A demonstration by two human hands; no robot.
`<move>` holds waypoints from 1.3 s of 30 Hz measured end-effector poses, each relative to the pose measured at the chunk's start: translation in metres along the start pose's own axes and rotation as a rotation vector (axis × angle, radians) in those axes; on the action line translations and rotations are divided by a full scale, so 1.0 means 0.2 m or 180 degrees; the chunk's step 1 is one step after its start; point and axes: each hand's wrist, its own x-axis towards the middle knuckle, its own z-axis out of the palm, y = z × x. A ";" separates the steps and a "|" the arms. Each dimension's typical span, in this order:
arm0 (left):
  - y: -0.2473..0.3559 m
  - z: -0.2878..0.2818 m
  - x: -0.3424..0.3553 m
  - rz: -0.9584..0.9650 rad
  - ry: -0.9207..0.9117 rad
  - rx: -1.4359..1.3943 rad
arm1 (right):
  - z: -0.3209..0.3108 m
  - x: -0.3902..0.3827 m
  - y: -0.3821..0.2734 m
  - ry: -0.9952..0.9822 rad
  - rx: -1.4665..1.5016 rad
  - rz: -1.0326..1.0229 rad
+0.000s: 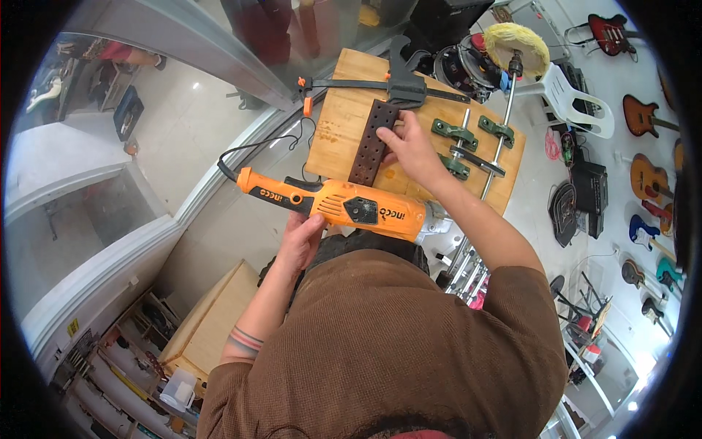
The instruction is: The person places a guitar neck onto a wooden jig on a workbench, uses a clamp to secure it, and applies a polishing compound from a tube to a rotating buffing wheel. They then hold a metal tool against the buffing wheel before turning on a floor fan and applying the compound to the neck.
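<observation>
1. The left hand [301, 238] holds up a big orange power tool [333, 208] from below. Its thumb is on the near side, and I cannot see all the fingers.
2. The tool is in front of the person's tummy, over the near edge of the wooden table [333, 139]. A black cord [252, 144] comes out of its left end.
3. The right hand [411, 146] holds a dark bar with holes [375, 139]. The thumb is on top, and some fingers are hidden.
4. The bar lies on the table, and the tool hides its near end. A black clamp [407, 88] is at its far end. I cannot tell if the clamp pinches it.
5. Green blocks [455, 133] and a long metal rod [506, 113] sit to the right.
6. I think this step is lining up the tool with the bar.
7. Next, I think, the left hand needs a firm grip and the right hand must keep the bar still.
</observation>
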 end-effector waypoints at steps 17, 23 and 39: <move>-0.06 -0.01 0.04 -0.0042 -0.0183 -0.0106 | -0.24 0.52 -0.35 -0.0022 -0.4287 -0.2883; -0.19 -0.06 0.13 -0.0474 0.0077 0.2073 | -0.14 0.63 -0.41 -0.1130 -0.4831 -0.2255; -0.08 0.08 0.17 0.0234 -0.0122 0.2219 | -0.28 0.35 -0.53 -0.0707 -0.3900 -0.1168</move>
